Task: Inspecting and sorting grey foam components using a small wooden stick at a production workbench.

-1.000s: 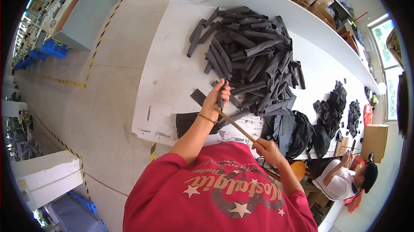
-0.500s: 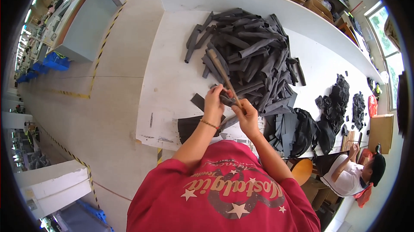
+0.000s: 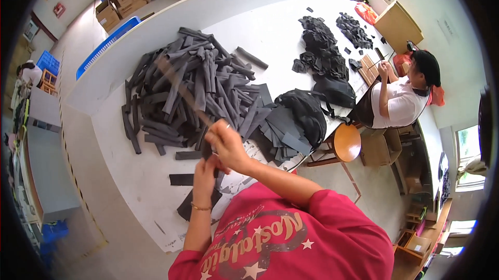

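Note:
My right hand (image 3: 228,146) is closed around the lower end of a thin wooden stick (image 3: 182,90), smeared by motion, which points up and away to the left. Just below it, my left hand (image 3: 206,172) pinches a dark grey strip of fabric (image 3: 207,151) at the stick's lower end. My fingers hide part of this strip. Beyond both hands lies a large heap of dark grey rolled fabric tubes (image 3: 200,80) on the white table (image 3: 122,176). Flat dark pieces (image 3: 200,203) rest beside my left wrist.
Flat grey pieces (image 3: 280,132) fan out beside a black bag (image 3: 304,111) on the right. Farther along are black fabric piles (image 3: 323,46). A co-worker in a white shirt (image 3: 397,98) sits at the table, near an orange stool (image 3: 346,143). A raised white board (image 3: 171,12) borders the far edge.
The view has swung to the right, bringing more of the co-worker's side into sight. My right hand has moved up past my left, still with the stick.

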{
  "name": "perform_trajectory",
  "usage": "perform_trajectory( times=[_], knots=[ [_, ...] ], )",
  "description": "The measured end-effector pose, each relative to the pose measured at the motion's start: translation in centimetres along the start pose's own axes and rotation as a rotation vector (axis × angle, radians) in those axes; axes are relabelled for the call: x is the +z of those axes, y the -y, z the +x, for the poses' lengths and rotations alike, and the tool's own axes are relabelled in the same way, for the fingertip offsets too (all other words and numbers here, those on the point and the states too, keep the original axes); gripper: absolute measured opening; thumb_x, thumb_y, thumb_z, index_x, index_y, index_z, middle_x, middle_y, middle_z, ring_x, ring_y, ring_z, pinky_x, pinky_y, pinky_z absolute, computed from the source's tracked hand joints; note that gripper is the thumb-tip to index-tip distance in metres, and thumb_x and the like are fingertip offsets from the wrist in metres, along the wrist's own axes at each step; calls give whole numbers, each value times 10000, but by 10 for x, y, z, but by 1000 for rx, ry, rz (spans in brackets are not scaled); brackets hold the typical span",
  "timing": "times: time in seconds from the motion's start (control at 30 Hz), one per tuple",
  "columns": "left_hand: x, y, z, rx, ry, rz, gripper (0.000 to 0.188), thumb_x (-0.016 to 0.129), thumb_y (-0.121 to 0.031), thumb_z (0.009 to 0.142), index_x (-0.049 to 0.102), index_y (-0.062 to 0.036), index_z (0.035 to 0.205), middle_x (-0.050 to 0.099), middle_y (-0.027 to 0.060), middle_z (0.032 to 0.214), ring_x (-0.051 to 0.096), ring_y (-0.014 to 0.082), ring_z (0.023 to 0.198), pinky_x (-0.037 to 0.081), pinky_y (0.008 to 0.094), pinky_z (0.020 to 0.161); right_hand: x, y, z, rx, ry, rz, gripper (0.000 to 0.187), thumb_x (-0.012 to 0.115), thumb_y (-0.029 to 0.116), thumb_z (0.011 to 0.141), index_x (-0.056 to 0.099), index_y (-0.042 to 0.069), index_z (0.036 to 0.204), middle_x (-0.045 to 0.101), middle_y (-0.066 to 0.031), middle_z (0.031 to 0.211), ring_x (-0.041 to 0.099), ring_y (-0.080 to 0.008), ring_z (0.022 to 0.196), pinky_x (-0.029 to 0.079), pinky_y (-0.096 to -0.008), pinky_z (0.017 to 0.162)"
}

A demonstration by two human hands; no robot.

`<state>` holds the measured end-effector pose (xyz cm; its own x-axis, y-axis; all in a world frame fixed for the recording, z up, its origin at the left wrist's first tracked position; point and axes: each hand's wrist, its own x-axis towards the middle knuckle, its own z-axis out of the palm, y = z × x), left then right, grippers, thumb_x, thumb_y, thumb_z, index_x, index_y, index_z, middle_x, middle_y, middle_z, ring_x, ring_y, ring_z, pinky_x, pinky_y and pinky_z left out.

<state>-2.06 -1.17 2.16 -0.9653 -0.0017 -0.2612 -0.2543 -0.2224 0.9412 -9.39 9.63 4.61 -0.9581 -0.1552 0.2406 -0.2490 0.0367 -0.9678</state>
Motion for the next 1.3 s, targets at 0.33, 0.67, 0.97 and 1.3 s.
perform_trajectory(
  times=[0.33,0.67,0.97,1.3],
  knots=[
    [1,43,-19,151,22,89,204,401,-94,926,488,-6,764,629,122,832,558,158,727,447,270,658,-61,69,122,-3,10,-6,191,535,182,958,533,16,864,434,26,625,382,-59,569,330,-241,506],
    [-20,-53,52,248,-250,-330,210,687,-47,835,573,-12,1008,592,1,906,542,54,807,426,181,743,-9,22,76,381,516,242,152,592,160,932,551,15,959,444,71,678,401,-17,597,333,-194,513],
    [-18,-25,55,213,-513,-730,140,545,-184,955,609,-61,940,599,-32,836,543,42,761,423,197,682,12,-9,41,420,467,143,183,712,132,846,549,50,852,442,86,684,388,3,634,293,-175,526],
    [-131,-6,34,404,-854,-586,263,549,-226,954,599,-54,761,496,-19,576,425,64,451,358,203,422,21,-1,56,112,556,-113,161,693,113,843,560,23,853,484,31,673,420,-56,645,376,-224,579]
  ],
)
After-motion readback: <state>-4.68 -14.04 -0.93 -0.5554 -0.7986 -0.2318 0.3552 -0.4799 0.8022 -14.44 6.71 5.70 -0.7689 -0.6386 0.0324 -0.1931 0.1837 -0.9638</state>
